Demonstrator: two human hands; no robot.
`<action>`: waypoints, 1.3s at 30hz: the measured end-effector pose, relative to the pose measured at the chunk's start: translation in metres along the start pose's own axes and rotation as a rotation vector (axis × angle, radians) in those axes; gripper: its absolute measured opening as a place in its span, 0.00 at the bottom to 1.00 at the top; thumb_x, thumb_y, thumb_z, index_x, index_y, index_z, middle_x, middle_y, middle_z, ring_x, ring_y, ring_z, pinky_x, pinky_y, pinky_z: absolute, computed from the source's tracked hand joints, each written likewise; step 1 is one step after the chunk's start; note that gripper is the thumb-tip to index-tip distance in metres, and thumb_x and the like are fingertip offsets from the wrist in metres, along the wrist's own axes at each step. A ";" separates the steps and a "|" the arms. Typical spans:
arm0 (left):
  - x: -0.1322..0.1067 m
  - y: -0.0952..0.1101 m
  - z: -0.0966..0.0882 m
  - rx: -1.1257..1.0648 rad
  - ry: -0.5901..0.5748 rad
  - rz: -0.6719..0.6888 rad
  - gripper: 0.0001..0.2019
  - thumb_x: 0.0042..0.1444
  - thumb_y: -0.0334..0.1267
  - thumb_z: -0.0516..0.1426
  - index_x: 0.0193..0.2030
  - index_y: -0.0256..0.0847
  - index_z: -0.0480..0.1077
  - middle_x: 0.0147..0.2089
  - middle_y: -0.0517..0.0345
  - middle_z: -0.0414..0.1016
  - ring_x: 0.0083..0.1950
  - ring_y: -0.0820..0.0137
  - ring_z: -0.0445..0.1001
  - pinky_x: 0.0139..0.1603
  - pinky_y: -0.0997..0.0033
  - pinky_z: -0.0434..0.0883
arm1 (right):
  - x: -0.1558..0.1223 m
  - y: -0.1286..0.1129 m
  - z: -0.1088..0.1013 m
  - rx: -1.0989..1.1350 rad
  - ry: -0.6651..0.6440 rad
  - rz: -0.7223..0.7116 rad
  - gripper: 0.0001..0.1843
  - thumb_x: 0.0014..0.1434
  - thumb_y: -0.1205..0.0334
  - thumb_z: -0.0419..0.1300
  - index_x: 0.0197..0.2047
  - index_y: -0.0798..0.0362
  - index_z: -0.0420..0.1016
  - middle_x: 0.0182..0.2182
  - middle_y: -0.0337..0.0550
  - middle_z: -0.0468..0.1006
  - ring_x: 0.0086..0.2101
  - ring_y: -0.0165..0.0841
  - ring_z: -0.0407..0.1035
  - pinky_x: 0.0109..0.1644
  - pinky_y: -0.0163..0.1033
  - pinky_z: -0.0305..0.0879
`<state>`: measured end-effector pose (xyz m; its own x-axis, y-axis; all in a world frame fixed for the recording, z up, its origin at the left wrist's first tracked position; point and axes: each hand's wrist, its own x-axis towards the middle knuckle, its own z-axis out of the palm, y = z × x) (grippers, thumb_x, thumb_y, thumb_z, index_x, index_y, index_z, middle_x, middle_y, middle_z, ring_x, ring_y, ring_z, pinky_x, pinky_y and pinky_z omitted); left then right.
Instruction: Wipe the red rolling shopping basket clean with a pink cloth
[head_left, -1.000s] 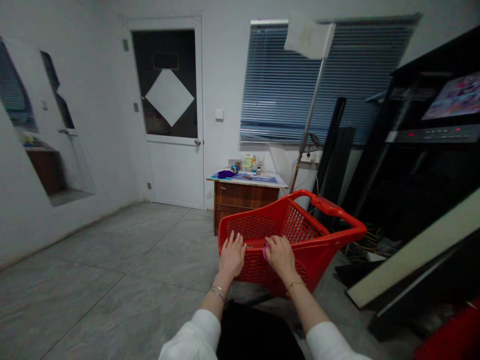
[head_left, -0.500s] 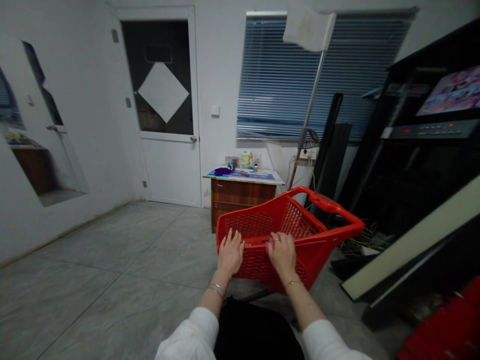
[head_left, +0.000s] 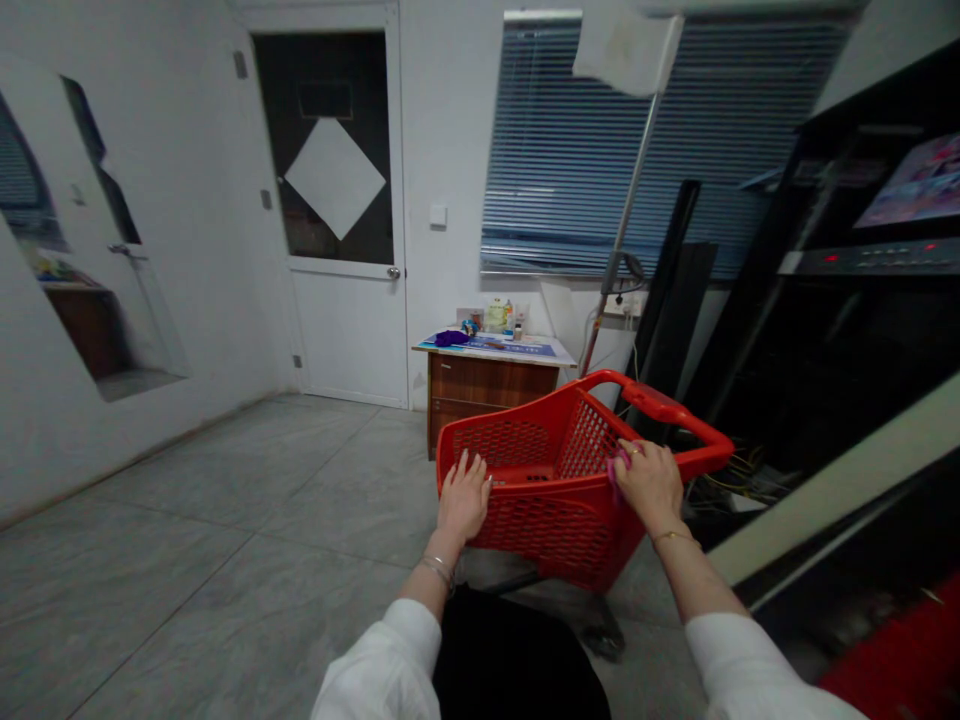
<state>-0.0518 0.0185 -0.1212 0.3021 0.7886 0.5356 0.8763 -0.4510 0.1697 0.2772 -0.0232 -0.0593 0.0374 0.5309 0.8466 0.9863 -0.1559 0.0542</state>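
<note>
1. The red shopping cart (head_left: pixel 540 525) stands under both hands' fingers, its handle (head_left: pixel 660 403) beyond the right fingers, untouched.
2. Work along the near rim (head_left: pixel 547 488) seems under way, the stretch between the fingers probably covered; the handle may be left, and what is finished cannot be told.
3. The left hand (head_left: pixel 463 500) stays put, fingers slightly apart, laid over the rim.
4. The right hand (head_left: pixel 651 488) has slid from mid-rim towards the handle end.
5. The pink cloth (head_left: pixel 616 474) goes with it, pinned beneath its curled fingers.

Smooth plastic cart (head_left: pixel 577 520), pink cloth (head_left: pixel 618 474), wood-grain drawers (head_left: pixel 491 384), matt floor (head_left: pixel 225 520).
</note>
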 end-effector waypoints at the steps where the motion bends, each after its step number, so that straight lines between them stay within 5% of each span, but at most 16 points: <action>1: 0.000 0.001 0.000 -0.004 -0.002 -0.003 0.24 0.70 0.43 0.40 0.66 0.41 0.64 0.69 0.57 0.62 0.74 0.60 0.50 0.70 0.53 0.57 | 0.001 0.004 0.002 -0.011 0.038 0.048 0.17 0.59 0.61 0.54 0.46 0.57 0.79 0.41 0.53 0.76 0.43 0.41 0.65 0.59 0.51 0.56; 4: -0.001 0.003 0.001 -0.017 -0.004 -0.015 0.24 0.70 0.43 0.40 0.66 0.41 0.64 0.70 0.57 0.62 0.74 0.60 0.50 0.70 0.53 0.57 | -0.008 -0.021 0.010 -0.009 0.090 0.128 0.17 0.59 0.61 0.54 0.45 0.59 0.79 0.41 0.54 0.75 0.44 0.42 0.65 0.61 0.53 0.54; 10: -0.002 0.003 0.001 -0.004 0.014 -0.019 0.23 0.70 0.43 0.41 0.65 0.44 0.65 0.69 0.56 0.64 0.74 0.61 0.50 0.69 0.53 0.58 | -0.045 -0.152 0.014 0.192 -0.035 -0.026 0.17 0.63 0.61 0.54 0.49 0.58 0.77 0.44 0.53 0.75 0.47 0.41 0.64 0.61 0.48 0.55; 13: -0.001 0.000 0.001 0.003 0.008 -0.003 0.23 0.70 0.43 0.41 0.65 0.43 0.64 0.69 0.56 0.63 0.74 0.61 0.51 0.69 0.54 0.59 | -0.050 -0.180 0.009 0.278 -0.093 -0.101 0.17 0.62 0.61 0.55 0.51 0.56 0.76 0.45 0.51 0.75 0.47 0.39 0.64 0.59 0.45 0.56; 16: -0.001 -0.004 0.004 0.000 0.015 -0.001 0.23 0.70 0.43 0.41 0.66 0.43 0.64 0.69 0.57 0.63 0.74 0.61 0.51 0.70 0.53 0.59 | -0.040 -0.146 0.005 0.257 -0.142 -0.149 0.17 0.60 0.61 0.57 0.52 0.55 0.76 0.44 0.50 0.75 0.44 0.39 0.64 0.54 0.43 0.59; 22: 0.000 -0.003 0.004 -0.010 0.031 -0.001 0.23 0.70 0.43 0.40 0.66 0.43 0.64 0.69 0.57 0.63 0.74 0.60 0.51 0.69 0.53 0.59 | 0.001 -0.004 -0.002 0.023 -0.028 0.022 0.17 0.59 0.61 0.54 0.47 0.58 0.78 0.42 0.53 0.75 0.42 0.41 0.63 0.54 0.47 0.58; 25: 0.000 0.000 0.002 -0.009 0.031 -0.012 0.23 0.70 0.43 0.41 0.66 0.45 0.65 0.69 0.57 0.64 0.74 0.61 0.51 0.69 0.53 0.59 | 0.009 0.014 -0.002 -0.007 0.025 0.138 0.18 0.59 0.62 0.52 0.46 0.60 0.78 0.40 0.55 0.74 0.41 0.41 0.63 0.52 0.48 0.58; 28: -0.001 0.002 0.001 -0.011 0.025 -0.023 0.23 0.70 0.43 0.41 0.66 0.46 0.64 0.69 0.58 0.63 0.74 0.61 0.50 0.70 0.53 0.58 | -0.003 -0.024 0.000 0.010 0.002 0.093 0.17 0.60 0.62 0.53 0.47 0.60 0.77 0.41 0.55 0.74 0.43 0.42 0.62 0.54 0.49 0.57; 35: -0.003 0.000 0.003 0.007 0.033 -0.021 0.23 0.70 0.43 0.40 0.66 0.45 0.64 0.69 0.58 0.63 0.74 0.60 0.50 0.69 0.53 0.58 | -0.044 -0.183 0.008 0.246 -0.101 -0.033 0.15 0.63 0.63 0.53 0.50 0.56 0.75 0.43 0.52 0.75 0.46 0.41 0.63 0.54 0.47 0.58; 39: -0.002 -0.004 0.005 0.015 0.037 -0.007 0.23 0.70 0.43 0.40 0.65 0.44 0.64 0.69 0.57 0.62 0.74 0.60 0.50 0.69 0.53 0.59 | -0.046 -0.193 0.010 0.327 -0.136 -0.127 0.16 0.62 0.63 0.56 0.52 0.54 0.74 0.45 0.50 0.75 0.46 0.39 0.64 0.53 0.44 0.59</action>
<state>-0.0539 0.0206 -0.1273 0.2826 0.7756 0.5644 0.8838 -0.4392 0.1611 0.0863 -0.0093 -0.1144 -0.0889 0.6381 0.7648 0.9828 0.1809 -0.0366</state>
